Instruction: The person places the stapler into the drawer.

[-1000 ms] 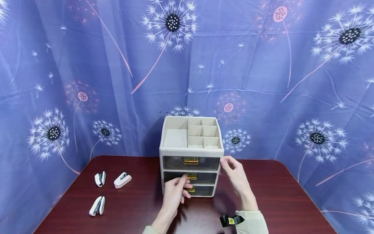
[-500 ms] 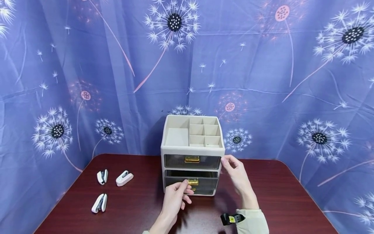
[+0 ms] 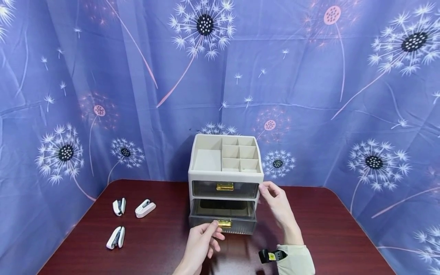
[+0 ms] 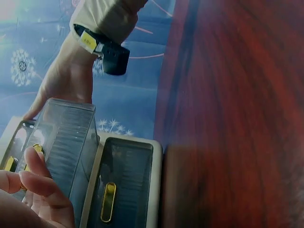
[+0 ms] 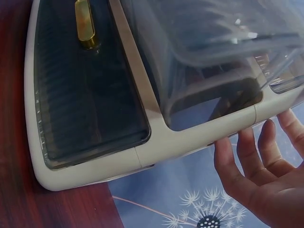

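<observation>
A cream desktop drawer unit (image 3: 225, 177) stands on the dark red table, with smoky see-through drawer fronts and gold handles. Its middle drawer (image 3: 240, 227) is pulled well out, and no contents show inside. My left hand (image 3: 197, 246) pinches that drawer's gold handle (image 3: 225, 224) between thumb and fingers. Against the unit's right side rests my right hand (image 3: 279, 204); in the right wrist view its fingertips (image 5: 224, 151) touch the cream side wall. The top drawer (image 3: 203, 188) is closed. From the head view, the pulled-out drawer hides the bottom one, which looks closed in the left wrist view (image 4: 126, 175).
Three white staplers, a far one (image 3: 119, 206), a near one (image 3: 115, 237) and a third (image 3: 145, 208), lie on the table (image 3: 158, 244) to the left. Open compartments (image 3: 207, 159) top the unit. A blue dandelion-print curtain (image 3: 295, 88) hangs behind.
The middle drawer has slid out toward me from fully closed, with my left hand drawing back on its handle. My right hand has stayed at the unit's side.
</observation>
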Available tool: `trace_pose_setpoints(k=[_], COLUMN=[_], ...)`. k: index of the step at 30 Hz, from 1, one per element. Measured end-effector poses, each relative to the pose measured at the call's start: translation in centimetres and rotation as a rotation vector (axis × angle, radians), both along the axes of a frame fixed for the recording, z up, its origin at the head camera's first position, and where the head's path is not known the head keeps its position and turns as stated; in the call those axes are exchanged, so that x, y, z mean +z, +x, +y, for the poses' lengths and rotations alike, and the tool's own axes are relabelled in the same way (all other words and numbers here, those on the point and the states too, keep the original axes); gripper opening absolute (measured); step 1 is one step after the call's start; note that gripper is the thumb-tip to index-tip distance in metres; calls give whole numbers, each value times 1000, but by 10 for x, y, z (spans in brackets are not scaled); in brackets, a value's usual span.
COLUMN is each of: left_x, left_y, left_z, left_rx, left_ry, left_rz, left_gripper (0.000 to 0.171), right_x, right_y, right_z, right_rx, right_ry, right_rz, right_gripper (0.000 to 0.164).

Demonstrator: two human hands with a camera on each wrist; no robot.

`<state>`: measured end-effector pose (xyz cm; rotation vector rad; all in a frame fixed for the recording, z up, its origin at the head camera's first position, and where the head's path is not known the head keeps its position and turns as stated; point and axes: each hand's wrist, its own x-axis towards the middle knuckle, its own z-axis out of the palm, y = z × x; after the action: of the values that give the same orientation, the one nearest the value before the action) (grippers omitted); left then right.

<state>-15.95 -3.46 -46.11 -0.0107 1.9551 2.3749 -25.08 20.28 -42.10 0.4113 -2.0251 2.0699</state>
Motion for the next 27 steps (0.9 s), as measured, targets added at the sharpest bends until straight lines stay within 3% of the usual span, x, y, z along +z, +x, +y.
trace_pose_setpoints(k=[11, 20, 27], left_x=[-5, -6, -6], left_y=[18, 28, 36], left_z=[-3, -5, -4], left_rx=[-29, -49, -46], left_ry=[-11, -7, -34], left_rz=[27, -24, -17], left_gripper=[36, 36, 35], right_x=[0, 0, 0], right_y=[1, 2, 1], right_z=[-1, -1, 0], right_rx=[0, -5, -4], right_ry=[-12, -9, 1], right_rz=[10, 14, -2], right_gripper=[25, 24, 25])
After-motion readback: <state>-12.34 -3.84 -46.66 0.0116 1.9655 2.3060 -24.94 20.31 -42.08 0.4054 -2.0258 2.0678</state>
